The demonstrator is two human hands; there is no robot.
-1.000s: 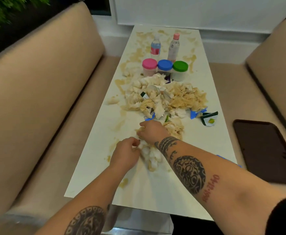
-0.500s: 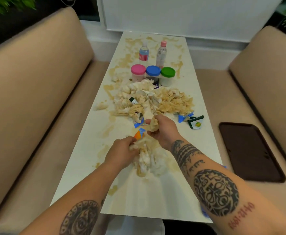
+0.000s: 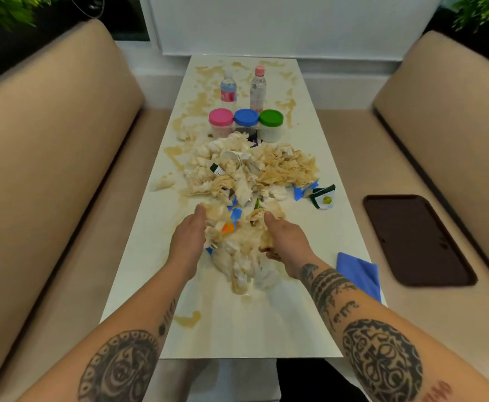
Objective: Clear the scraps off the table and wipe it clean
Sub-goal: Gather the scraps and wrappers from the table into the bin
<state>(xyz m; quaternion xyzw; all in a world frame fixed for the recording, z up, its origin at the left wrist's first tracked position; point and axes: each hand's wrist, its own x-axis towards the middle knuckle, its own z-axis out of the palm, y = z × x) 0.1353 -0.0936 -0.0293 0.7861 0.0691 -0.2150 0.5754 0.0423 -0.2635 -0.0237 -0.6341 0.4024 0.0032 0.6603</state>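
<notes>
Single head-worn wide-angle view, angled forward and down along the length of the counter [image 3: 310, 227]. Forearms enter from the bottom edge; both hands sit close, mid-frame. Beyond the fingers [image 3: 199, 210] the counter recedes to a white wall. Bench seats flank both sides, bent by lens distortion.

No text can be made out: the labels on the two bottles [image 3: 228, 92] [image 3: 257, 89], the print on the green-edged packet [image 3: 323, 197] and the red tattoo marks on the right forearm [image 3: 437, 391] are too blurred to read
</notes>
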